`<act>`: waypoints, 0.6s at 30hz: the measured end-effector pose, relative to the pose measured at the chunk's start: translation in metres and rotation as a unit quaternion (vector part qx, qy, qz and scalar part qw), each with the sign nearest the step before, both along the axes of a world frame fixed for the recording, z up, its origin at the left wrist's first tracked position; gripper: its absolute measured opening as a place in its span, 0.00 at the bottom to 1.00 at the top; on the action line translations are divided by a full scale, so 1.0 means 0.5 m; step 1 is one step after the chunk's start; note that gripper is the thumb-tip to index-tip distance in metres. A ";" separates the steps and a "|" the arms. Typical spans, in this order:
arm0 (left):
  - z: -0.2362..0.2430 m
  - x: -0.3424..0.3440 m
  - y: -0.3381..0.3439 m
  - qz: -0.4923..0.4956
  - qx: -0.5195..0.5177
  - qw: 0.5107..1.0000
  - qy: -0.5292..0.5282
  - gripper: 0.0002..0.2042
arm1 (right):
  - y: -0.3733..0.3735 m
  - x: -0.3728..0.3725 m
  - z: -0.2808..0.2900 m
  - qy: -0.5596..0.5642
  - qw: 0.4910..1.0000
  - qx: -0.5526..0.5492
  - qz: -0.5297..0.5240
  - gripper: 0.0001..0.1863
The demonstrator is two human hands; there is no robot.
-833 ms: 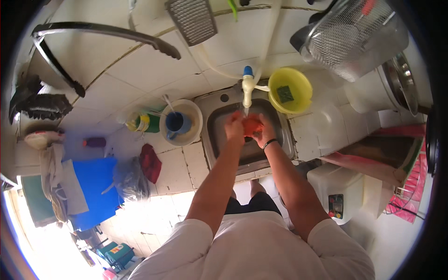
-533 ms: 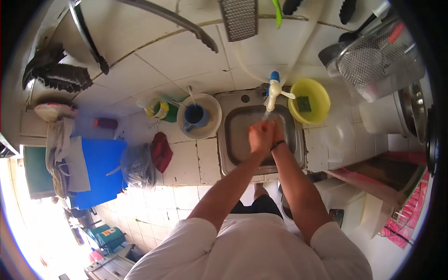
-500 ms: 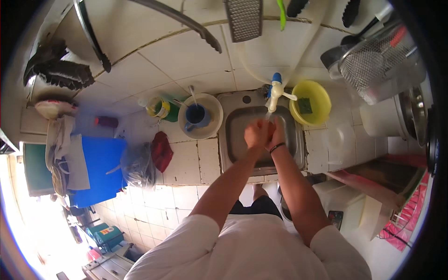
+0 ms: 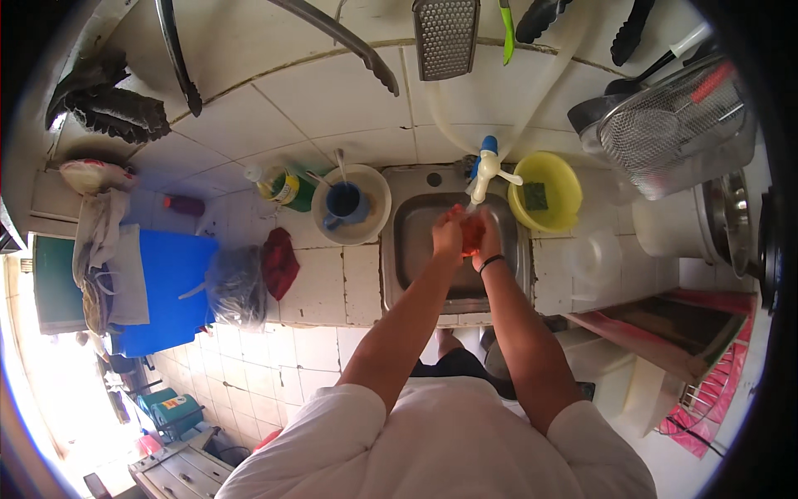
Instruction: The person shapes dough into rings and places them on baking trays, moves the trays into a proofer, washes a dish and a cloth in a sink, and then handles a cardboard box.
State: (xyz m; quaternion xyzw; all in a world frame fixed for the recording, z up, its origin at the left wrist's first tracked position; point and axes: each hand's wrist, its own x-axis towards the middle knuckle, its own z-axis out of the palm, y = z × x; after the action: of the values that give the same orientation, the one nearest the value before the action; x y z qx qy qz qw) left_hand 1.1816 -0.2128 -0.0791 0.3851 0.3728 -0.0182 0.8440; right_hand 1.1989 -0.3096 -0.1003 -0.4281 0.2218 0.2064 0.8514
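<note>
Over the metal sink (image 4: 413, 274), a shiny red thing (image 4: 472, 236) is held between my two hands, under the spout of a cream tap (image 4: 489, 176) with a blue top. Water seems to run from the spout onto it. My left hand (image 4: 447, 236) grips the red thing from the left, its fingers near the stream. My right hand (image 4: 490, 241), with a dark band at the wrist, closes on it from the right. The fingers partly cover the thing, and I cannot make out its kind.
Right of the tap stands a yellow bowl (image 4: 567, 193) with a green sponge (image 4: 534, 196). To the left are a pale bowl (image 4: 378, 218) holding a blue mug (image 4: 346, 205), a bottle (image 4: 278, 185) and a dark red cloth (image 4: 280, 264). A grater (image 4: 445, 40) and tongs hang above.
My hands have parted slightly, and much more of the red thing shows between them. The whole view has shifted a little.
</note>
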 end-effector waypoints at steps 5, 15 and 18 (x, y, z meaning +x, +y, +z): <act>-0.011 -0.034 -0.020 -0.162 0.314 0.934 -0.055 0.19 | -0.030 0.021 -0.025 0.016 0.974 0.206 0.090 0.14; 0.001 -0.042 0.069 -0.270 -0.274 0.923 -0.026 0.20 | -0.038 0.037 0.010 -0.031 0.971 -0.058 0.228 0.21; -0.020 -0.031 0.085 -0.378 -0.208 0.902 0.003 0.17 | -0.046 0.037 0.003 -0.098 0.940 -0.077 0.317 0.25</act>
State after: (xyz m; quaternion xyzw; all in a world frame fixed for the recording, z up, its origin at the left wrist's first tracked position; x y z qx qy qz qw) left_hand 1.1663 -0.1701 -0.0893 0.3125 0.1901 -0.4140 0.8335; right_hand 1.2175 -0.3327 -0.0987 -0.5586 0.0057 0.4052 0.7237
